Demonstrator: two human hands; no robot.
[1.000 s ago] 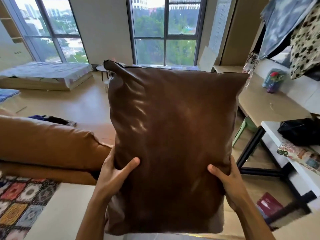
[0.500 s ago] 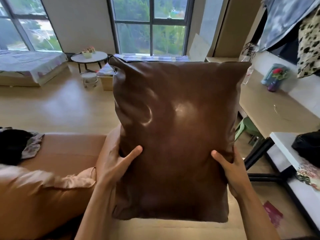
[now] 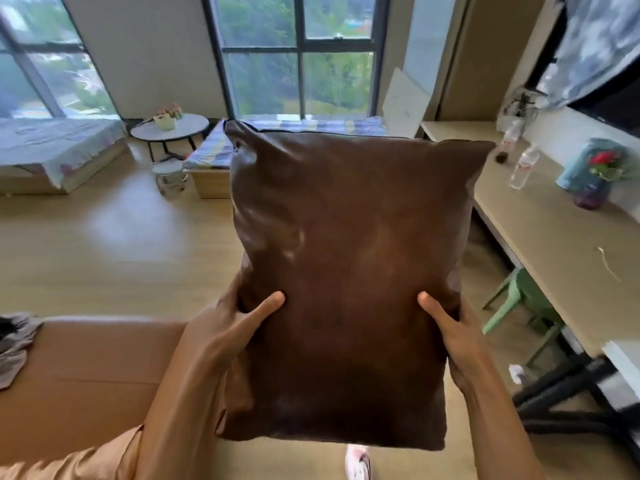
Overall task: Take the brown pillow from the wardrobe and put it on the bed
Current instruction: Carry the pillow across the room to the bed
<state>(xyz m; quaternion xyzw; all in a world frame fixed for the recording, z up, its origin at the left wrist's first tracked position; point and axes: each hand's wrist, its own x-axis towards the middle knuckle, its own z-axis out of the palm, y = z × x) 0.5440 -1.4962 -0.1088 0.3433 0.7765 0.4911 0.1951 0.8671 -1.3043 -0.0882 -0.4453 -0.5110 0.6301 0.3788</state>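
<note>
A brown leather pillow [image 3: 349, 265] fills the middle of the view, held upright in front of me. My left hand [image 3: 232, 327] grips its lower left side, thumb across the front. My right hand [image 3: 450, 334] grips its lower right side the same way. Straight ahead under the window lies a low bed with a checked blue cover [image 3: 311, 128], partly hidden behind the pillow. A second low bed with a pale cover [image 3: 52, 143] sits at the far left. No wardrobe is in view.
A brown sofa back [image 3: 86, 368] lies at lower left with grey cloth [image 3: 14, 341] on it. A round side table [image 3: 169, 131] and a small stool [image 3: 169, 178] stand between the beds. A long desk [image 3: 554, 237] with bottles runs along the right, a green chair [image 3: 519, 303] beneath it.
The view has advanced and turned right toward the checked bed; the sofa and patterned rug have slid down and left out of the foreground. Both hands keep the same grip on the pillow.
</note>
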